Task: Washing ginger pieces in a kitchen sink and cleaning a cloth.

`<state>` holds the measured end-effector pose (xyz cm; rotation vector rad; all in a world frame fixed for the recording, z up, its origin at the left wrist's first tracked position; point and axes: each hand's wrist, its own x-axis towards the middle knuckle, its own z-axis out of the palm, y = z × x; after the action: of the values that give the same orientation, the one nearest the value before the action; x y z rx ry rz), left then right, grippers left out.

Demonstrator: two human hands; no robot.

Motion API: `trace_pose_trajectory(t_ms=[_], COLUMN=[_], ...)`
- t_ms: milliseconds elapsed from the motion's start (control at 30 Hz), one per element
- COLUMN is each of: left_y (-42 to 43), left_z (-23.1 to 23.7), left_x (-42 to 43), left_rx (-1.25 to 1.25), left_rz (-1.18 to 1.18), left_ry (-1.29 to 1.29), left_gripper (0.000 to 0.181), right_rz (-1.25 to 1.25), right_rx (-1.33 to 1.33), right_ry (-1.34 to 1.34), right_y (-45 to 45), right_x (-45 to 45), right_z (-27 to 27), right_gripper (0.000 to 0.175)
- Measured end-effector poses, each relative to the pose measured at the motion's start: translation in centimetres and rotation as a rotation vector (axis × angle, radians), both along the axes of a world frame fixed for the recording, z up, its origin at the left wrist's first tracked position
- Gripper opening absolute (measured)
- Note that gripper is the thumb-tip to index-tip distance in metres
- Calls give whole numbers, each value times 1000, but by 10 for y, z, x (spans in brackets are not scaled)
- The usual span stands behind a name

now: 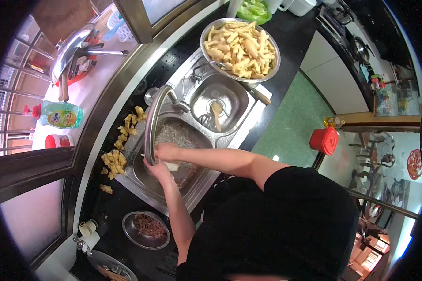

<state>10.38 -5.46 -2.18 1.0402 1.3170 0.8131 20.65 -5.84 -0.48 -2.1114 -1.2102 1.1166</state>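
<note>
Both hands are together under the arched metal faucet (150, 130), over the near basin of a stainless steel double sink (205, 140). My right hand (167, 151) is just beside the spout, its fingers partly hidden by it. Below it, my left hand (158, 170) reaches up to the spout's end, fingertips hidden. A white object (172, 166) shows beside the hands; what it is and whether either hand grips it is unclear. Cloudy, rippled water (172, 135) stands in this basin.
Ginger pieces (114, 161) lie along the counter behind the sink. A large metal bowl (205, 52) heaped with pale peeled ginger stands beyond the far basin, which holds a wooden-looking spoon (216, 117). A knife (260, 95) lies nearby. A steel bowl (126, 232) holds reddish-brown scraps.
</note>
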Motion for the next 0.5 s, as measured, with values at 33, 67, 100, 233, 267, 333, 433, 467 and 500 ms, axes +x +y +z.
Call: trace_pose_trajectory(t_ms=[33,67,100,233,267,333,433,467,500], left_y=[-3,-5,-13,-37,-30,-14,-2,12,18], left_z=[-4,-17,-12,61,52,45,34,14,2], left_x=[-9,-24,-25,-7,-18,-38,-38,-49,-55], left_rx=[106,168,162,-136,-157,-232,112,384,383], left_rz=[-34,-224,-226,-102,-104,-120,-10,-130,-123], left_ry=[38,44,48,-325,-361,-399,-51,128,132], left_gripper=[44,44,44,32,29,29,36,43,43], right_rz=[-32,-63,-65,-79,-26,-26,-4,32,38], right_rx=[39,76,71,104,191,193,205,221,222], right_ry=[141,283,287,224,104,63,-42,-101,-98], right_y=[7,11,11,1,-1,-6,-8,-8,-9], right_x=[-12,-22,-19,4,5,4,8,8,10], right_z=[-2,-4,-5,20,26,54,61,62,65], right_gripper=[42,40,40,26,21,18,14,13,13])
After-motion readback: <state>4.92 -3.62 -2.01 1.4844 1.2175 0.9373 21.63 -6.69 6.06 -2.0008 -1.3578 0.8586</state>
